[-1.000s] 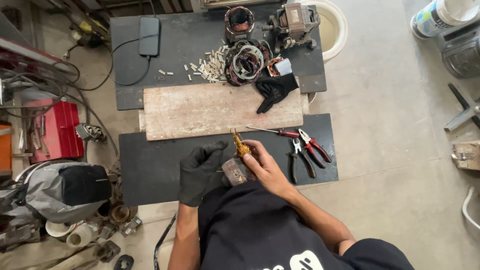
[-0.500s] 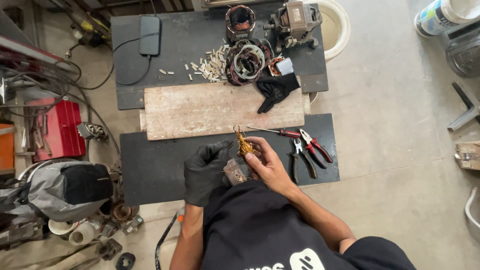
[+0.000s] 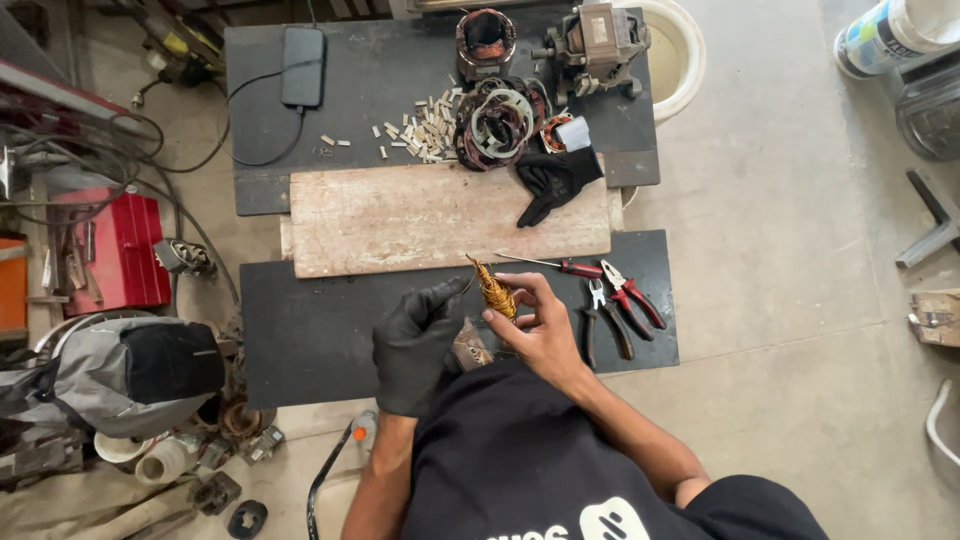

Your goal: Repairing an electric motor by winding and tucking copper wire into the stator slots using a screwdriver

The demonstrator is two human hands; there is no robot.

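Observation:
My left hand (image 3: 415, 345) wears a black glove and grips a small round metal motor part (image 3: 470, 350) held low over the black mat (image 3: 300, 330). My bare right hand (image 3: 540, 325) pinches a twisted bundle of copper wire (image 3: 493, 290) that rises from that part, fingers closed around it. Both hands are close together, just in front of my chest.
A worn wooden board (image 3: 430, 215) lies across the mats. Red-handled pliers (image 3: 632, 295), black pliers (image 3: 595, 320) and a screwdriver (image 3: 550, 264) lie right of my hands. A spare black glove (image 3: 555, 180), stator cores (image 3: 495, 120), small paper slips (image 3: 420, 130) and a motor (image 3: 595, 40) sit farther back.
My hands and the wire bundle have shifted slightly to the right and upward; the right fingers have moved along the copper wire. Nothing else on the mats has moved.

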